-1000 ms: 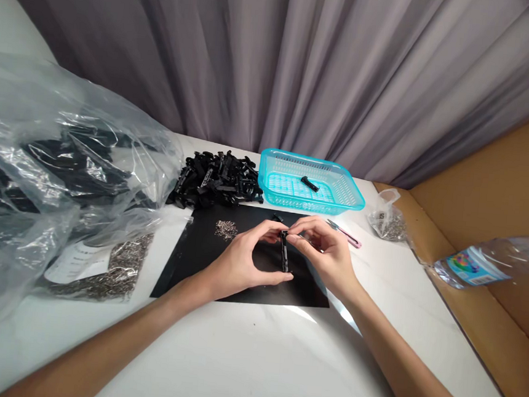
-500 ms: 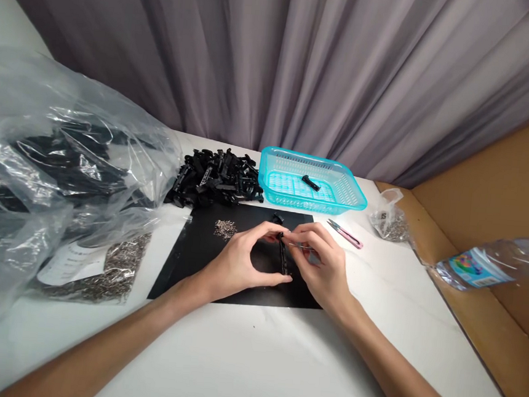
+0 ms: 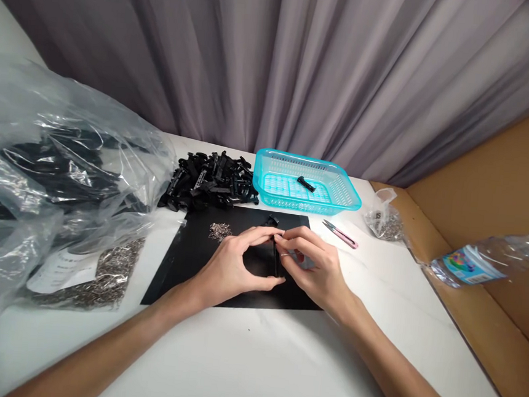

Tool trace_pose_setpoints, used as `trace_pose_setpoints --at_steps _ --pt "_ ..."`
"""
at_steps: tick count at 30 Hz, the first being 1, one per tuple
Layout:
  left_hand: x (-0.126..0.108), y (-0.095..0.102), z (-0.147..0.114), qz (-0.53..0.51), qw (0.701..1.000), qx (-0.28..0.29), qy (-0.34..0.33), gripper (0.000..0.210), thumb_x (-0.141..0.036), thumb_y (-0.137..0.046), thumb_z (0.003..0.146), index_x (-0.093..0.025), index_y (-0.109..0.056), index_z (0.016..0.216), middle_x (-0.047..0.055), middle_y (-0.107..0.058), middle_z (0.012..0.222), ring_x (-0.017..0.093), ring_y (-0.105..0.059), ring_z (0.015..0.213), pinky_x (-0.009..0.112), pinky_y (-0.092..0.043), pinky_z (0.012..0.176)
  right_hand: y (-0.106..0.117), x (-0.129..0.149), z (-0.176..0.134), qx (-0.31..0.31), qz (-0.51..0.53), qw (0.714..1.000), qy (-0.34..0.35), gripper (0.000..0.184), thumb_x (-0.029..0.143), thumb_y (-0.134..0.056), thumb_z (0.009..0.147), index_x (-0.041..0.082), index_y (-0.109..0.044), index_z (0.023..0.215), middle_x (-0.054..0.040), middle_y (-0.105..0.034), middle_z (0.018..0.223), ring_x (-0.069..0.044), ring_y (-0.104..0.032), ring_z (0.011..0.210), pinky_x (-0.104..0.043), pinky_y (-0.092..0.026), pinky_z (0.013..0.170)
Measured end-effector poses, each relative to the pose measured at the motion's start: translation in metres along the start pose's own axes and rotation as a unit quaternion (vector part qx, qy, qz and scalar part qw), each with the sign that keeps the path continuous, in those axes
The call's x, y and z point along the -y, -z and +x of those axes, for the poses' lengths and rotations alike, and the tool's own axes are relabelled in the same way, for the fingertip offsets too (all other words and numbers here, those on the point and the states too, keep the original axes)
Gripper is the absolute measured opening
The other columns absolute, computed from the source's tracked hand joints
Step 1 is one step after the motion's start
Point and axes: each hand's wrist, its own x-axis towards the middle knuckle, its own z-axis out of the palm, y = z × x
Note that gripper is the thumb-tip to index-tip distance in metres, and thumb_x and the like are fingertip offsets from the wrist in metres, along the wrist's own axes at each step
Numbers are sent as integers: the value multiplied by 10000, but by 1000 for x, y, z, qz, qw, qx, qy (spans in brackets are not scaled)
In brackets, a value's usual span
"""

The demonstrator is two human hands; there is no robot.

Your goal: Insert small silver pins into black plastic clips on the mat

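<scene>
My left hand (image 3: pixel 224 269) holds a slim black plastic part (image 3: pixel 275 260) upright, its thumb at the lower end and fingers at the upper end. At that upper end, the fingertips of my right hand (image 3: pixel 317 262) are pinched together, touching the part. A thin shiny metal piece (image 3: pixel 286 254) glints between the right fingers; its full shape is hidden. Under both hands lies a black mat (image 3: pixel 169 277). On it are a scatter of tiny metal pieces (image 3: pixel 219 231) and, just beyond my fingers, another black part (image 3: pixel 270 220).
Behind the mat are a heap of black parts (image 3: pixel 210 181) and a turquoise basket (image 3: pixel 308 205) with one black part (image 3: pixel 306 183) inside. Pink-handled snips (image 3: pixel 341 234), a small bag (image 3: pixel 385 222) and a bottle (image 3: pixel 476 263) are rightward; plastic bags (image 3: pixel 91 276) fill the left.
The black part has turned in my left hand, so a plain narrow edge shows instead of its holed side. My right fingers stay at its upper end. The camera view has shifted slightly.
</scene>
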Motion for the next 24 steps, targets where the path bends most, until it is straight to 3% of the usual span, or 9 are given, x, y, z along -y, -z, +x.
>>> trace_pose_setpoints --at_steps 5,11,13,17,20,24 --pt "2 6 3 -18 1000 13 -2 680 -299 -892 677 -250 -626 1301 38 -713 1295 270 -649 1269 424 -506 1154 9 1 5 14 22 999 -36 208 228 -528 1033 223 -717 1119 -63 -668 999 -153 -637 804 -272 -500 632" --pt "4 8 6 -18 999 37 22 699 -338 -911 665 -263 -627 1299 49 -702 1310 284 -646 1269 449 -509 1145 18 -1 9 -85 4 993 -82 402 328 -349 1105 233 -739 1125 -82 -628 1027 -218 -595 1018 -392 -485 910" --pt "5 7 6 -19 998 50 29 699 -351 -912 666 -263 -626 1297 52 -705 1299 288 -653 1257 454 -517 1130 19 -4 8 -83 15 988 -127 455 398 -336 1108 226 -753 1048 -62 -621 905 -203 -597 894 -373 -489 837" --pt "8 5 5 -18 996 73 45 672 -391 -913 667 -254 -627 1260 50 -718 1254 283 -678 1205 449 -538 1092 17 -10 8 -54 159 966 -197 449 491 -443 1069 189 -735 911 -16 -613 725 -137 -553 618 -290 -470 609" --pt "10 4 5 -24 995 83 50 637 -397 -912 673 -250 -633 1227 43 -728 1219 273 -687 1184 433 -536 1085 14 -11 10 -43 220 954 -197 398 487 -565 1019 171 -717 832 -35 -675 780 -127 -604 629 -272 -512 618" --pt "11 3 7 -49 994 91 48 562 -380 -896 705 -254 -649 1194 27 -731 1199 249 -688 1175 404 -530 1089 9 -14 10 -38 230 950 -208 377 484 -589 1006 169 -724 848 -41 -704 801 -127 -647 647 -262 -550 638"
